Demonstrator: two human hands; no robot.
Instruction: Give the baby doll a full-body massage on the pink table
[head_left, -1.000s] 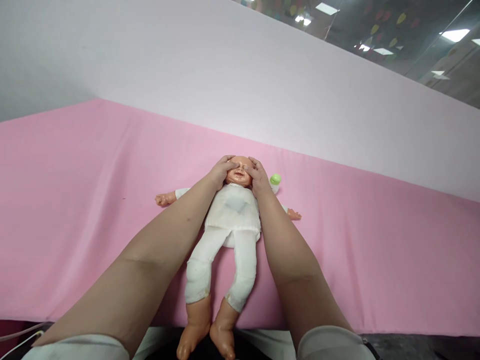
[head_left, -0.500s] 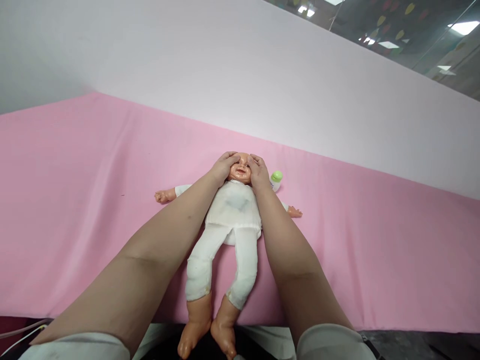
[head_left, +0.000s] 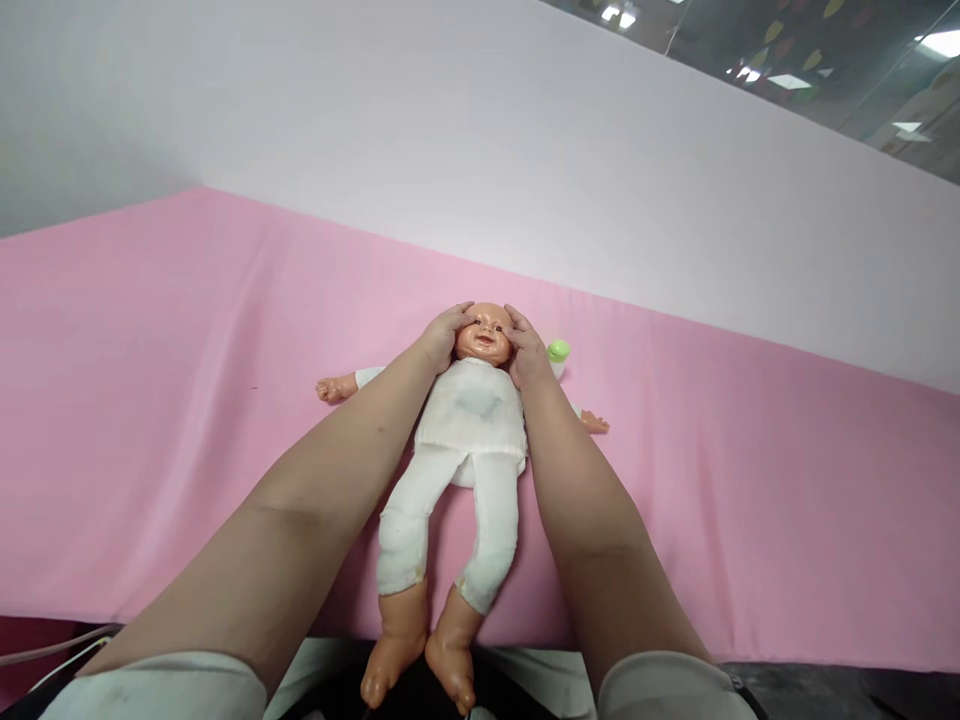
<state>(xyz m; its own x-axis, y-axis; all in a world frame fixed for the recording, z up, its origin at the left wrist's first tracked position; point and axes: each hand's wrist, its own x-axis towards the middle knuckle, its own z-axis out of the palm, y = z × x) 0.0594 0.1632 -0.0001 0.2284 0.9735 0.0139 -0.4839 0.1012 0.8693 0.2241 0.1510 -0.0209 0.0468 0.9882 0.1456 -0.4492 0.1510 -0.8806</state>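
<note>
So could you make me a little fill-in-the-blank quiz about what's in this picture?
1. Both hands, the left hand and the right hand, touch the doll's ____.
2. The doll lies on a ____ sheet.
3. The bottle beside the doll has a ____ cap.

Missing words: head; pink; green

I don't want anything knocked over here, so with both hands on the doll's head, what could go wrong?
The small bottle with the green cap stands right behind the right hand; a sideways slide of that hand could tip it. The doll lies with its feet past the near edge of the pink cloth, so pressure from the left hand toward the body might push it off.
</note>
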